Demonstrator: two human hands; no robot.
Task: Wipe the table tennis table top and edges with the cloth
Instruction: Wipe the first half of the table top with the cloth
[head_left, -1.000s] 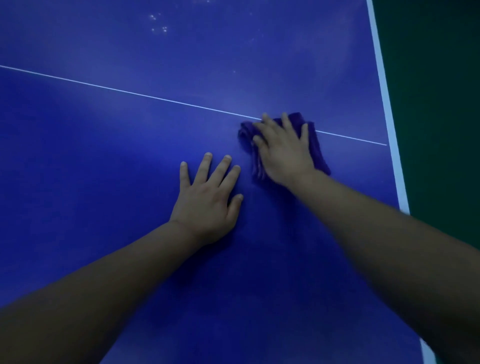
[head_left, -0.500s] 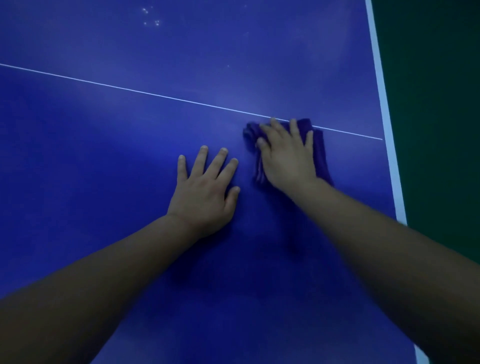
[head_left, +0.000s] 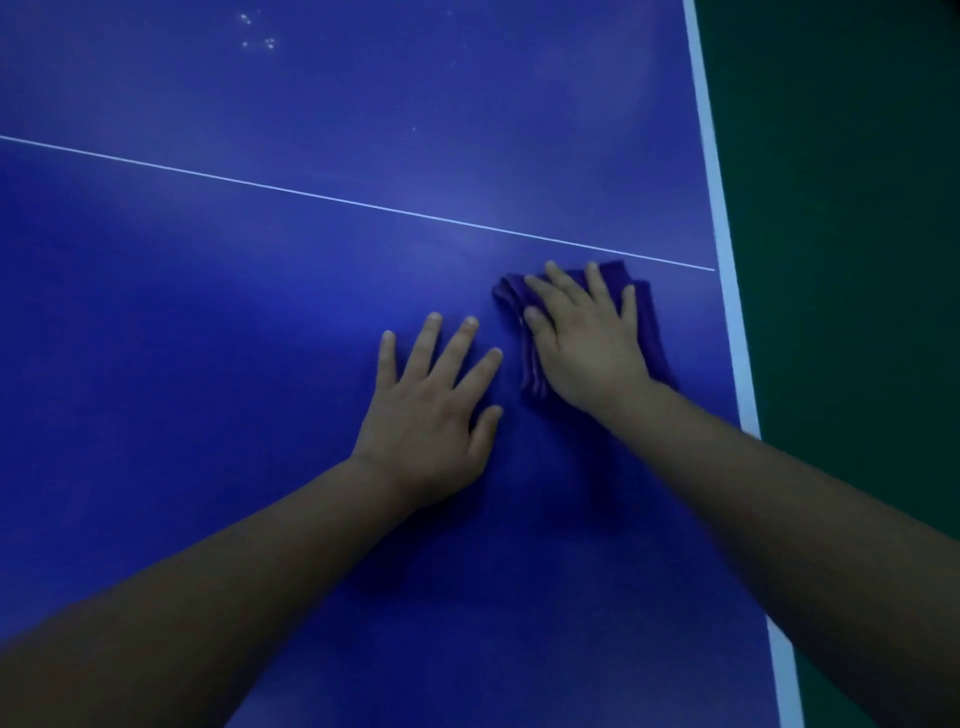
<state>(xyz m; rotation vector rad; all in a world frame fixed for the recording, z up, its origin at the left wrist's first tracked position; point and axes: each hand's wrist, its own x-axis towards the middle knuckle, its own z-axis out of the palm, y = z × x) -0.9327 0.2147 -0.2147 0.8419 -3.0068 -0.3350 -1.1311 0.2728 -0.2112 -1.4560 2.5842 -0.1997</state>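
Since the earlier frames, the right hand (head_left: 587, 343) and the folded purple cloth (head_left: 652, 332) under it have slid nearer the person, off the thin white centre line (head_left: 332, 197) that the cloth overlapped a second ago; the cloth's far edge now lies just short of that line. The left hand (head_left: 431, 410) has kept its place on the blue table (head_left: 208, 322), flat on its palm. As for the grip of each hand: the right hand's fingers are stretched out and a little spread, pressing the cloth down on the table top without curling round it, and the left hand's fingers are straight and fanned apart, resting on the bare surface and holding nothing. The cloth is bunched into soft folds at its left side, where pale stripes show beside the thumb, and its right part sticks out past the little finger toward the white border stripe (head_left: 727, 270) along the table's right edge, near it but apart. The two hands lie just beside each other, not touching. Beyond the border stripe runs a dark green floor (head_left: 857, 260). Far up the table, left of centre, a small cluster of pale specks (head_left: 257, 34) sits on the surface.
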